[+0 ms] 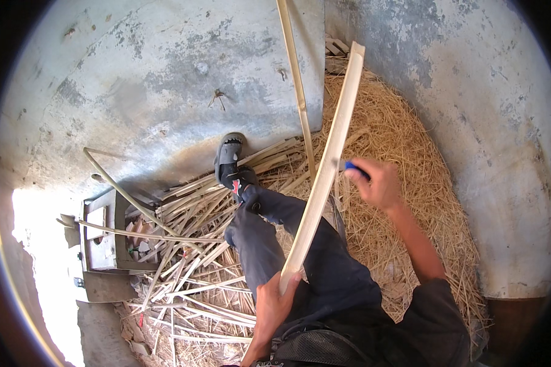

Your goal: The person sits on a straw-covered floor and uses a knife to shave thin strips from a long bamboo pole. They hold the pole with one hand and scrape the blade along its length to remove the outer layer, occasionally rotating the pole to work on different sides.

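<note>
A long, pale split-bamboo strip (324, 192) slants up and away from my lap, its hollow inner face showing. My left hand (273, 307) is closed round its near end, thumb along the edge. Over on the strip's right side, my right hand (378, 183) grips a tool with a blue handle (356, 169). The tool's short dark tip meets or nearly meets the strip's edge around mid-length; its exact kind is too small to tell. Beneath the strip are my legs in dark trousers, with one foot in a grey shoe (231, 148) against the wall.
Straw-like shavings (404, 165) are heaped on the right. Cut bamboo strips (196, 208) lie scattered at left. A longer bamboo pole (297, 85) leans on the worn wall (165, 73). A grey box (101, 235) with an opening stands far left, bent strips crossing it.
</note>
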`<action>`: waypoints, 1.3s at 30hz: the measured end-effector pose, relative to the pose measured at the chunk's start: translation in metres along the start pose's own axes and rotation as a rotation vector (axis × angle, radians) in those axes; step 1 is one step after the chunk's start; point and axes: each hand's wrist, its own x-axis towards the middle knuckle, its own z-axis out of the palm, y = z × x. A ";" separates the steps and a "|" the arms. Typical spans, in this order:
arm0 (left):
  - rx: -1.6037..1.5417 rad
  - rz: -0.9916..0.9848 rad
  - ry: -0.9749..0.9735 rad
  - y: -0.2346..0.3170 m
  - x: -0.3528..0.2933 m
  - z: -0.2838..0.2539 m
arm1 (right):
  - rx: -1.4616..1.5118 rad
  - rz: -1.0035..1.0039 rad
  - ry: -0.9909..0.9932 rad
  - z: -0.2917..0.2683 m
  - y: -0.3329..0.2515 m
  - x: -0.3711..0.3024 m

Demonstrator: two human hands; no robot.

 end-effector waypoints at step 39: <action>-0.131 0.206 0.099 0.046 0.037 0.002 | 0.273 -0.004 -0.117 -0.007 -0.088 -0.061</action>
